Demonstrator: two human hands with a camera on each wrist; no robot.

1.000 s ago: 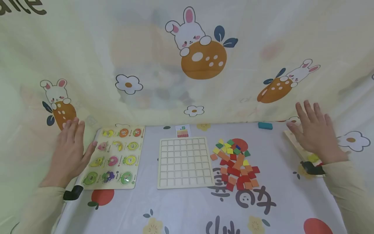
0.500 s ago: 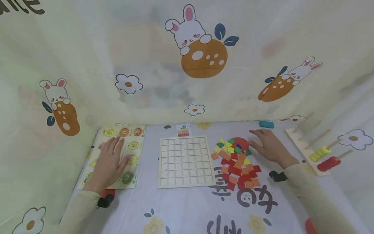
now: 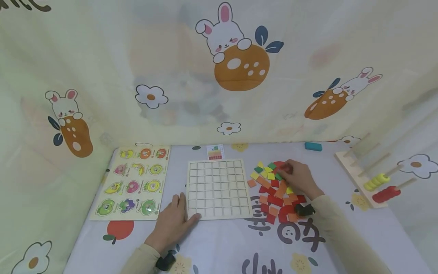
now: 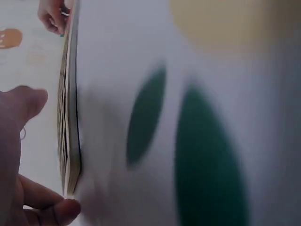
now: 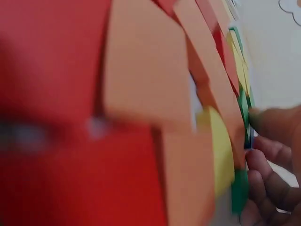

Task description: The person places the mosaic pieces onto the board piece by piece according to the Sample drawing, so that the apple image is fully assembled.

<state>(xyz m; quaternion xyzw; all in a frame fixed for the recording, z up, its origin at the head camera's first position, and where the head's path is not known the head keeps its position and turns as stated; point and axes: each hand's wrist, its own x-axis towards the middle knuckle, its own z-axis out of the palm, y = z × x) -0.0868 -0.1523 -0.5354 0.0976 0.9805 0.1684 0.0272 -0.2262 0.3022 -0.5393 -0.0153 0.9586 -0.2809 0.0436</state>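
Cloth (image 3: 222, 243): white, printed w/ fruit & flowers; supports all pcs listed below. Fruit board (image 3: 131, 177): L side, lies flat, 4 rows of fruit pics. Grid board (image 3: 217, 187): approx. centre of cloth, flat; pale wood, roughly square, raised ribs forming 7 × 7 cells. Tiles (image 3: 275, 200): loose pile just R of grid board, partly overlapping; mostly red & orange at near side, yellow & green at far side. Peg stand (image 3: 358, 179): far R, yellow & red beads on 2 pegs.

L hand (image 3: 171, 224): at near-L corner of grid board; fingers extended along L edge, thumb at near edge. R hand (image 3: 299, 177): over far-R part of tiles; fingers bent, thumb tip touching a green tile (image 5: 243, 110). Cannot tell whether said tile is gripped.

Card (image 3: 215, 152): small, printed, just beyond grid board. Teal block (image 3: 313, 146): at back, beyond R hand.

View diffs: L wrist cam shows grid board edge-on, incl. thickness, w/ a fingertip (image 4: 66, 212) at its corner. R wrist cam shows tile thickness & a green half-round pc (image 5: 240, 190) under the fingers.
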